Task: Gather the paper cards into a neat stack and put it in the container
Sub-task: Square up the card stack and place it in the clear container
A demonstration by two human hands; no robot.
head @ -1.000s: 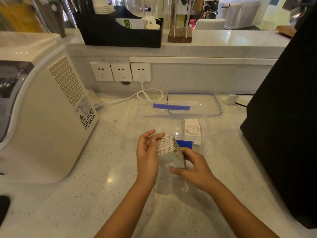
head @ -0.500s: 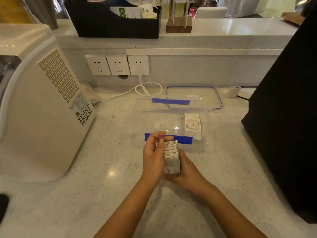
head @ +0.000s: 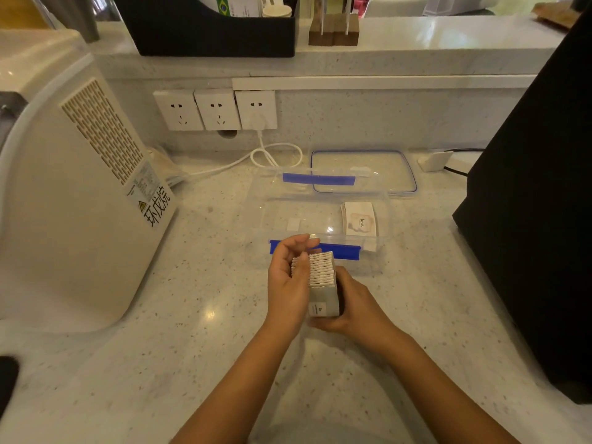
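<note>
Holding a thick stack of paper cards [head: 323,283] between both hands, a person has it up on edge just above the counter [head: 160,363], near the middle of it. The left hand [head: 288,283] is pressed flat against the stack's left face, fingers curled up over the far top corner, and the right hand [head: 355,306] cups it from the right and underneath, with the thumb along the near bottom edge. So both hands are closed snugly on the same pile, and the card edges look pretty even on top.

Just past the hands, toward the counter's back edge, sits the clear plastic container [head: 320,216], open, with blue latches on its near and far sides. The stack is in front of the near blue latch [head: 347,249], not inside the box. A smaller pile of cards [head: 360,218] already lies flat in the right end of the container, top one reading "love".

The clear lid [head: 365,171] with a blue rim lies flat behind the container, near the back wall. A big white appliance [head: 73,203] fills the counter's left side, and a white cable [head: 275,155] loops from one of the wall sockets [head: 256,108] behind the container. A large black box [head: 538,219] takes up the right edge. Up on the ledge above there's a black organizer tray [head: 208,33].
</note>
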